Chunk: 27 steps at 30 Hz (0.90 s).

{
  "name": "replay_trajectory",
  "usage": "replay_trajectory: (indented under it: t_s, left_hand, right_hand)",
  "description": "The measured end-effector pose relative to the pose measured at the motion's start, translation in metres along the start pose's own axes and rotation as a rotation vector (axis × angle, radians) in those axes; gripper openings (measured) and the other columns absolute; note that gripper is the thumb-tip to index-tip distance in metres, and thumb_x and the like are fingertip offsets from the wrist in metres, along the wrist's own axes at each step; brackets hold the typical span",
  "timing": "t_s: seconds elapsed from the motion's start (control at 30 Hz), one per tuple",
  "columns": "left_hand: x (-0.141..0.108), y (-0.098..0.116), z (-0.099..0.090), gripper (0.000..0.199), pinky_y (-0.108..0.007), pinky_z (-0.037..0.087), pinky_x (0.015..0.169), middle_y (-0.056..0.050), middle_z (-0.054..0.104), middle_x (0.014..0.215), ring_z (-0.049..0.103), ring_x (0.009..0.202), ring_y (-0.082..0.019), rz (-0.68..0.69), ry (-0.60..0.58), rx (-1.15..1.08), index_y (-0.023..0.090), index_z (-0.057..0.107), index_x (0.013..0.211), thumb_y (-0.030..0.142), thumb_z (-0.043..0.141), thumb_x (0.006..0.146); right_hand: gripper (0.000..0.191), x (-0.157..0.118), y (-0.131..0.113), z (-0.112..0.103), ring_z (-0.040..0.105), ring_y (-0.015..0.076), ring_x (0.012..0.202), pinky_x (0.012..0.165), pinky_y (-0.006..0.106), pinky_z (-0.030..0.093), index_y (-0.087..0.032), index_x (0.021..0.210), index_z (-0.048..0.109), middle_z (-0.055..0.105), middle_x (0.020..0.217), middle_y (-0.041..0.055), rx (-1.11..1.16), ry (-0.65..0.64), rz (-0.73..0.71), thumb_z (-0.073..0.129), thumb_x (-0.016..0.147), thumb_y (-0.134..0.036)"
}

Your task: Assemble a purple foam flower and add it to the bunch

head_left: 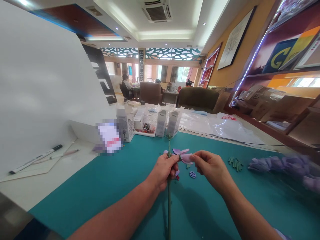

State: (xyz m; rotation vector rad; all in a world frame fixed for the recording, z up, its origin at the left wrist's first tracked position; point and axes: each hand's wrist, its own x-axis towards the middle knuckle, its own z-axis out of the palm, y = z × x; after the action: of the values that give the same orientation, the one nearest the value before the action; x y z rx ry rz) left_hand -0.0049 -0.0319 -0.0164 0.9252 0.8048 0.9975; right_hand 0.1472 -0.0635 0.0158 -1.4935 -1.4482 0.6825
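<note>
My left hand [166,168] is closed around a long green flower stem [169,203], held upright over the mat. A lilac artificial flower [183,155] sticks out to the right of the stem, its base by my left thumb. With thumb and forefinger, my right hand [210,165] pinches the outer end of one of its petals. Below the hands lie a small purple wheel-shaped piece [192,174] and a few small red and lilac bits, partly hidden by my left fingers. Green pieces [235,164] lie in a group to the right of my right hand.
A teal mat [120,186] covers the table. Purple flowers [280,165] in clear wrap lie at the right. White boxes [126,125] and a tray [145,133] stand at the back. A marker [36,159] lies at the left, clear plastic bags [212,125] behind. People sit farther off.
</note>
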Motion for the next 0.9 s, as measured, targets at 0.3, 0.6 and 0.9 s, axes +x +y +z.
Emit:
replay_trajectory:
  t_s: [0.3, 0.6, 0.9]
  left_hand:
    - [-0.001, -0.003, 0.002, 0.028, -0.019, 0.022, 0.037, 0.006, 0.046, 0.046, 0.031, 0.034, -0.004, -0.011, 0.015, 0.006, 0.017, 0.047, 0.065, 0.037, 0.066, 0.067]
    - [-0.003, 0.001, 0.001, 0.027, -0.022, 0.022, 0.038, 0.006, 0.046, 0.045, 0.031, 0.033, -0.005, -0.05, -0.005, -0.013, 0.018, 0.048, 0.061, 0.036, 0.067, 0.063]
    - [-0.003, 0.003, -0.001, 0.029, -0.022, 0.017, 0.039, 0.006, 0.047, 0.048, 0.029, 0.035, -0.004, -0.081, -0.06, -0.064, 0.018, 0.049, 0.064, 0.039, 0.069, 0.06]
  right_hand:
    - [0.034, 0.0, 0.003, 0.0, 0.043, 0.0122, 0.042, 0.04, 0.024, 0.036, -0.02, 0.062, 0.065, 0.047, 0.044, -0.0023, -0.036, -0.014, 0.026, 0.062, 0.067, -0.054]
    - [0.038, 0.006, 0.006, -0.015, 0.048, 0.0158, 0.042, 0.037, 0.025, 0.039, -0.021, 0.064, 0.07, 0.053, 0.045, 0.0022, -0.122, -0.002, 0.019, 0.066, 0.062, -0.059]
    - [0.037, 0.006, 0.006, -0.015, 0.049, 0.0158, 0.046, 0.041, 0.026, 0.04, -0.022, 0.066, 0.069, 0.054, 0.048, 0.0016, -0.069, 0.011, 0.001, 0.064, 0.064, -0.058]
